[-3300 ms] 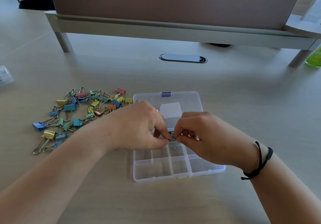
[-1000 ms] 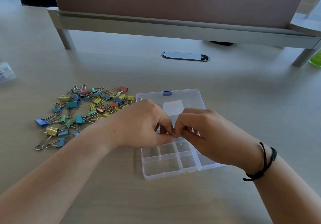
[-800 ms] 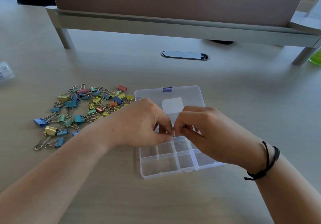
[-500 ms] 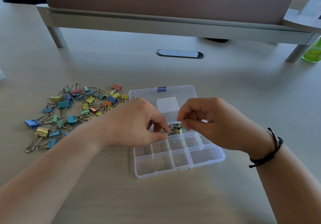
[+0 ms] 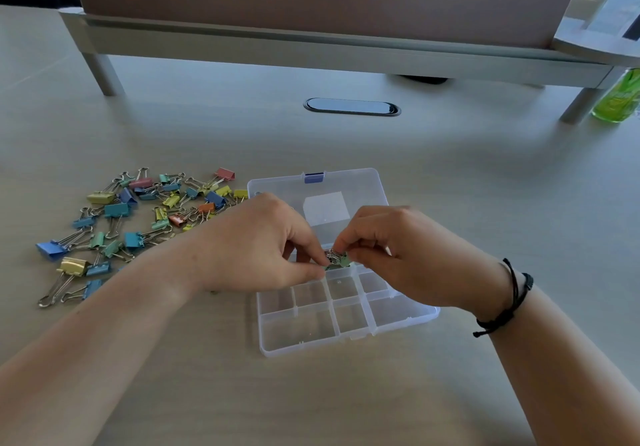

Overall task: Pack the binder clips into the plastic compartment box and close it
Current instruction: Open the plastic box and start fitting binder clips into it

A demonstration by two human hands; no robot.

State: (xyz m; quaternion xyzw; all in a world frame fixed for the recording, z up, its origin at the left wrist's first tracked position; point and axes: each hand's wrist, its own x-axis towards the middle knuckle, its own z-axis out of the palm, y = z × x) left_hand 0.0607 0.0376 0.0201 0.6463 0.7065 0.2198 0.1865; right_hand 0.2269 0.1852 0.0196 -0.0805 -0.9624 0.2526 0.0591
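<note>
A clear plastic compartment box lies open on the table, its lid flat behind it with a blue latch. The visible compartments hold nothing. Over the box's middle, my left hand and my right hand meet fingertip to fingertip and pinch a small green binder clip with silver wire handles. A loose pile of coloured binder clips lies on the table left of the box.
A grey monitor riser with legs spans the back of the table. A black oval cable grommet sits behind the box. A green bottle stands at the far right. I wear a black cord bracelet on my right wrist.
Both hands stayed over the box, working on the clip. The green clip has come into view between the fingertips. The box has shifted and turned slightly under the hands.
</note>
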